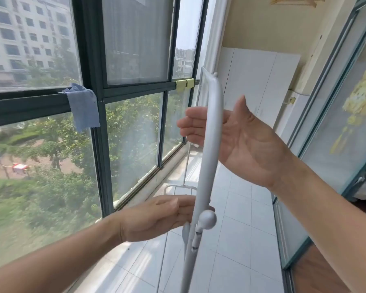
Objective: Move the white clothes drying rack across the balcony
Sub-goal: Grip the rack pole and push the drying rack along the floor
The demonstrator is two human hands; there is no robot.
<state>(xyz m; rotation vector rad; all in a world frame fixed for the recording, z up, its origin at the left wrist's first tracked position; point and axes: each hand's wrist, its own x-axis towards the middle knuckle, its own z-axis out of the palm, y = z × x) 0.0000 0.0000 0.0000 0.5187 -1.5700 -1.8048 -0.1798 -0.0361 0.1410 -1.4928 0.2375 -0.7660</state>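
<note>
The white clothes drying rack's top bar (212,134) runs from a round knob (207,218) close to me up toward the far end of the balcony. Its thin pole and foot (179,188) stand on the tiled floor by the window. My right hand (249,142) is spread open with the palm against the right side of the bar, and its fingers pass behind the bar to the left. My left hand (154,218) reaches from the left just above the knob. Its fingers are straight, slip behind the bar and do not curl around it.
Tall dark-framed windows (97,144) line the left side, with a blue cloth (84,106) and a yellow cloth (184,85) draped on the rail. A sliding glass door (336,134) lines the right. A white cabinet (260,81) stands at the far end. White tiles (237,229) run between.
</note>
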